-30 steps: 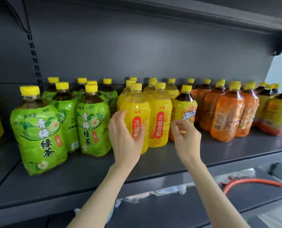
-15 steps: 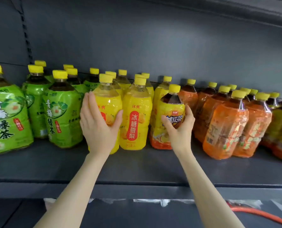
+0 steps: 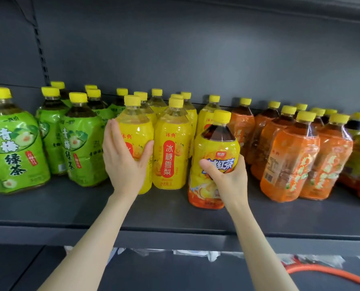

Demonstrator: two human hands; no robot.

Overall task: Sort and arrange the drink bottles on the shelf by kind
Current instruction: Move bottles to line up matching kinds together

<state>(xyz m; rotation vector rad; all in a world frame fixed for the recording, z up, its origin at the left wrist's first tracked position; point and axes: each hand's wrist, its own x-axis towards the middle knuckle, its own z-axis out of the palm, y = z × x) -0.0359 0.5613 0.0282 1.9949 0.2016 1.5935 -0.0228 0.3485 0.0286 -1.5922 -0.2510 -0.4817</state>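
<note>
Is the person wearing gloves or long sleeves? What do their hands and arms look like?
No gloves and no sleeves in view. The left hand and right hand are bare, and both forearms are bare right down to the picture's bottom edge. I see no rings, watch or bracelet on them.

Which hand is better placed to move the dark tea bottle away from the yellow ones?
Right. The right hand grips that dark tea bottle; the left hand only rests on a yellow bottle, farther from it.
</note>
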